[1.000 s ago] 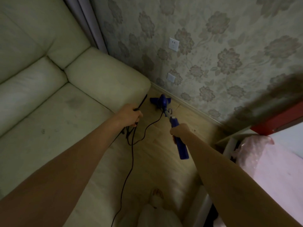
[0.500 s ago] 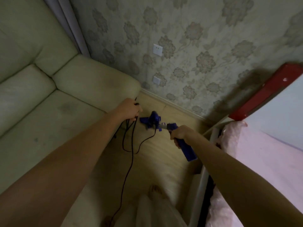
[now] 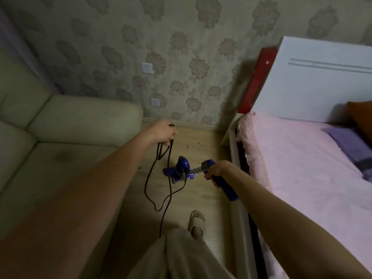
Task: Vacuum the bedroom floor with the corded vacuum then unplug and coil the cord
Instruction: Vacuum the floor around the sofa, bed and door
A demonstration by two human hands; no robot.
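A small blue corded vacuum stands on the wooden floor between the sofa and the bed. My right hand grips its blue handle, which slants back toward me. My left hand is held higher, near the sofa arm, and grips loops of the black cord. The cord hangs down from that hand, sags over the floor and runs to the vacuum and back toward my legs.
A pale green sofa fills the left. A bed with a pink sheet and white headboard fills the right. Two wall sockets sit on the floral wallpaper. My slippered foot stands on the floor strip.
My view has swung right, bringing the bed and headboard in. The vacuum has come back from the wall toward me. My left hand still holds the cord loops.
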